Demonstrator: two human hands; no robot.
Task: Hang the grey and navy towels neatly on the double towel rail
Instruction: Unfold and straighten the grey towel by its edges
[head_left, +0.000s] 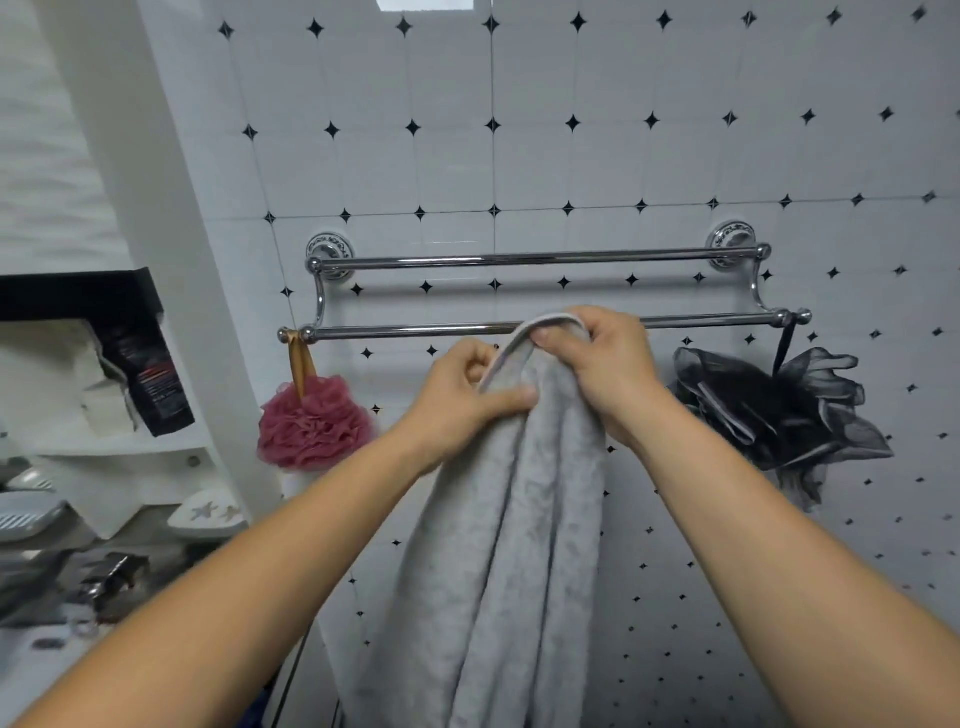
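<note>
A grey towel hangs in long folds from both my hands, just in front of the chrome double towel rail on the tiled wall. My right hand grips the towel's top hemmed edge right at the lower front bar. Slightly lower and to the left, my left hand pinches the same edge between thumb and fingers. Both bars are bare. No navy towel shows clearly; a dark blue patch sits at the bottom edge.
A pink bath puff hangs from the lower bar's left end and a black one from its right end. White shelves with a dark tube, soap dishes and clutter stand at the left.
</note>
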